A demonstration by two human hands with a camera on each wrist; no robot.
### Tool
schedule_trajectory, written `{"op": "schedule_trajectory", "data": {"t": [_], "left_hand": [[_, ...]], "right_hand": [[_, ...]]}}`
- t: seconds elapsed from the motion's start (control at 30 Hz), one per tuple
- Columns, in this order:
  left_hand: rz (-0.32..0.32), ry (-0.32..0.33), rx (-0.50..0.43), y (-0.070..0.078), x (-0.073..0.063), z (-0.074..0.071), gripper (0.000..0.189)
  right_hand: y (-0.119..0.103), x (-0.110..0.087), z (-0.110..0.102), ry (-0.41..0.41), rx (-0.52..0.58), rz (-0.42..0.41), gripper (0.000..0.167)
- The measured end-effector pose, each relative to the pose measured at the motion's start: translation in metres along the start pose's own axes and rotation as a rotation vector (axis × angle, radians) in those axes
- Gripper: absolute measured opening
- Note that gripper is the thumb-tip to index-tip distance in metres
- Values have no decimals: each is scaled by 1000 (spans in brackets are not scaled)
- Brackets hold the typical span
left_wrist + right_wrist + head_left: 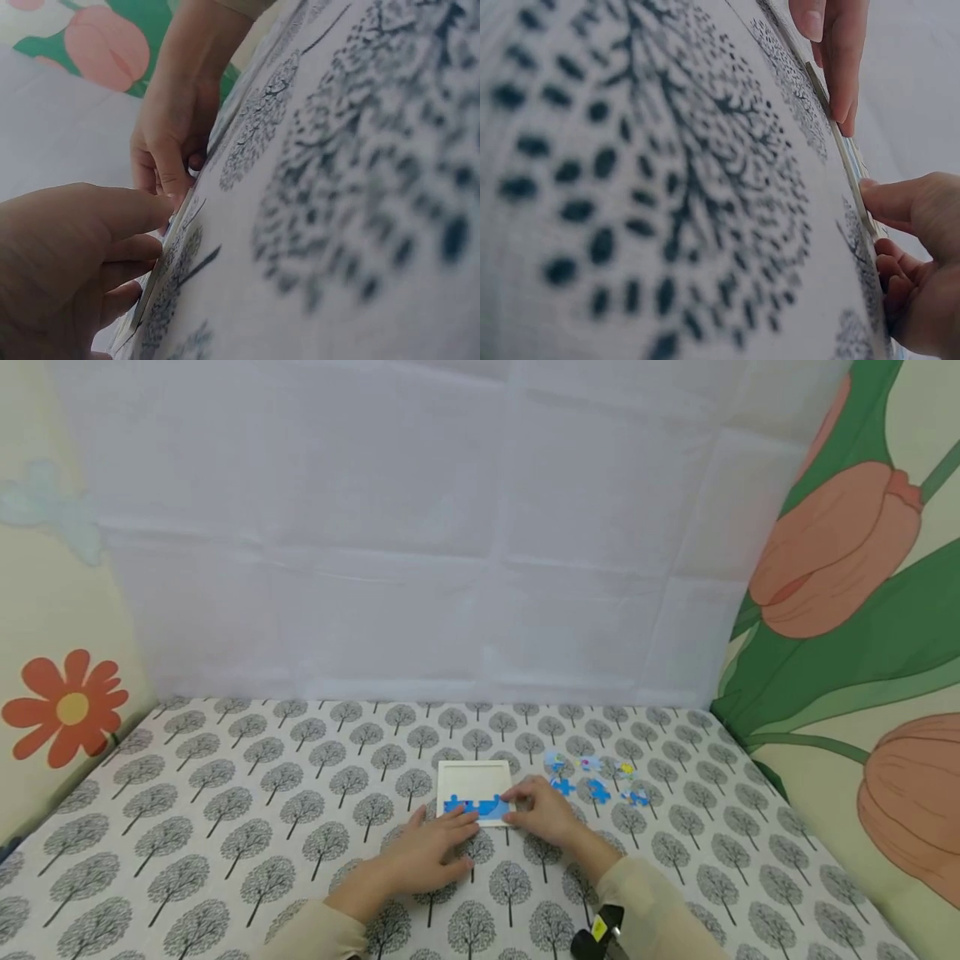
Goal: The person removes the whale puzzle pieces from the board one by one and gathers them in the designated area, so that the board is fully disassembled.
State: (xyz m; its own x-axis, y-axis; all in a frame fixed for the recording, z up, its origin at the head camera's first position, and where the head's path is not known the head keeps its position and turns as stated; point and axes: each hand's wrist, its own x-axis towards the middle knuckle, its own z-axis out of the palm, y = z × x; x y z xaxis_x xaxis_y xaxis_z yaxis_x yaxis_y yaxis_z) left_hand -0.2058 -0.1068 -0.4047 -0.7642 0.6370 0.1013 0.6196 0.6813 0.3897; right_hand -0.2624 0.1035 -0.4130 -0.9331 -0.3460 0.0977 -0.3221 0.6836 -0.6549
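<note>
A square white puzzle tray lies flat on the cloth, with blue jigsaw pieces along its near side. My left hand rests its nearly straight fingertips on the pieces at the tray's near left. At the near right corner, my right hand pinches a light blue jigsaw piece between thumb and bent index finger. Seen edge-on in the right wrist view, the tray has the right thumb against its rim. The piece itself is hidden there.
Several loose jigsaw pieces lie right of the tray, beyond the right hand. A tree-print cloth covers the table. A white sheet hangs behind it, and a flower-painted wall stands at the right.
</note>
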Motion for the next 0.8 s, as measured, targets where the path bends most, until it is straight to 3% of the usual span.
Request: {"op": "schedule_trajectory", "data": {"t": [0.6, 0.8], "left_hand": [[-28, -33, -77, -1, -1, 2, 50], [-35, -40, -96, -2, -2, 2, 50]], "right_hand": [[-3, 4, 3, -4, -17, 86, 19], [-5, 4, 3, -15, 7, 78, 18]]}}
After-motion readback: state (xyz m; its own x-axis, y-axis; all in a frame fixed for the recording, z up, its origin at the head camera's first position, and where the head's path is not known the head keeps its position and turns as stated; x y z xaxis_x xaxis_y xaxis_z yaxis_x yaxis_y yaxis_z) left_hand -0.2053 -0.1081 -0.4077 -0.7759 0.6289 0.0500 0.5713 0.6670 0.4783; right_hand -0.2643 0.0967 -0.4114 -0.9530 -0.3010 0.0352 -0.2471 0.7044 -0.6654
